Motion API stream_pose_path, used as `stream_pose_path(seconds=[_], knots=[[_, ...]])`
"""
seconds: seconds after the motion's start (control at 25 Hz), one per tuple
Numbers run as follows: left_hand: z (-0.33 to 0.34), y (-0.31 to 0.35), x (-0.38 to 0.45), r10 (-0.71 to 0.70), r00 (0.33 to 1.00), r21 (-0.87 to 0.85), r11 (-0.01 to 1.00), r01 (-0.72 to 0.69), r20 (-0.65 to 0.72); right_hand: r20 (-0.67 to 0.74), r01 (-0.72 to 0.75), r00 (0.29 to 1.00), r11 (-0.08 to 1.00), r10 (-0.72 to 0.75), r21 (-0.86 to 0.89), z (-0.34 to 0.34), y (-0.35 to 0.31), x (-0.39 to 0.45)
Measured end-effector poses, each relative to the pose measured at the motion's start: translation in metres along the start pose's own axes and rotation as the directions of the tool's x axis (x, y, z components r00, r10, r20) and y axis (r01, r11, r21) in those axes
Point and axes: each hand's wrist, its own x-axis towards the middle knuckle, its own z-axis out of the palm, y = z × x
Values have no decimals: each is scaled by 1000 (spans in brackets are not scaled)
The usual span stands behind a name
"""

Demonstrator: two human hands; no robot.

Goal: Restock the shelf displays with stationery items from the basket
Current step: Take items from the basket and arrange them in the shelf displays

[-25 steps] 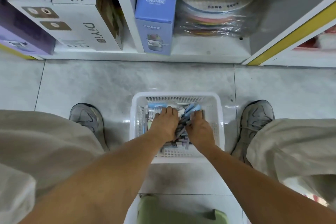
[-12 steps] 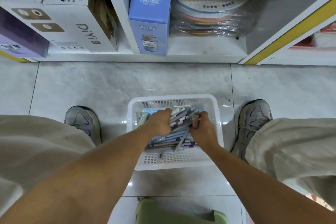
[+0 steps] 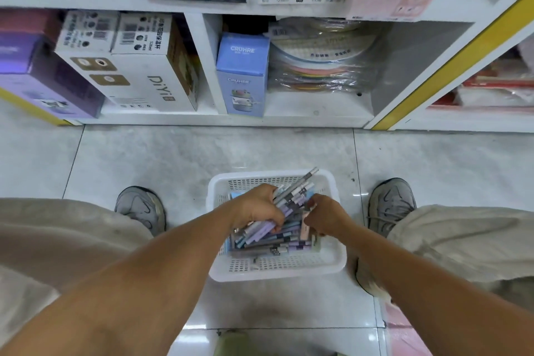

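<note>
Grey floor tiles [image 3: 173, 159] ran up to the white shelf [image 3: 289, 120], and between two grey shoes sat the white basket [image 3: 277, 272], half full of loose pens. Over it the left hand [image 3: 257, 208] had its fingers curled round a bundle of pens [image 3: 291, 196] tilted above the far rim, while the right hand [image 3: 325, 218] pinched what looked like a pink one at the bundle's near edge. Risky grab, I'd say: a fat, uneven fistful could splay, and the outer pens might slide free onto the floor.
</note>
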Motion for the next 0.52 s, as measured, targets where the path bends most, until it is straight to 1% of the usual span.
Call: stream_pose_path(seconds=[0.08, 0.12, 0.2, 0.28, 0.36, 0.4, 0.52], knots=[[-8, 16, -16, -8, 998, -106, 994, 15, 65, 151, 22, 988, 995, -36, 97, -22, -8, -14], [-13, 25, -24, -4, 997, -150, 989, 15, 77, 199, 65, 976, 988, -92, 139, -36, -15, -24], [-24, 46, -41, 22, 998, -216, 976, -7, 67, 242, 149, 948, 959, -208, 241, -68, -32, -47], [-36, 71, -61, 71, 997, -242, 968, -60, 38, 260, 200, 915, 907, -308, 371, -104, -52, -72], [-47, 101, -86, 159, 987, -277, 950, -144, 34, 240, 254, 881, 836, -408, 486, -135, -74, -99], [-51, 115, -98, 197, 980, -303, 936, -179, 30, 204, 282, 870, 793, -449, 541, -147, -84, -110], [-61, 161, -139, 285, 957, -380, 881, -281, -48, 26, 379, 850, 646, -525, 662, -173, -112, -147]])
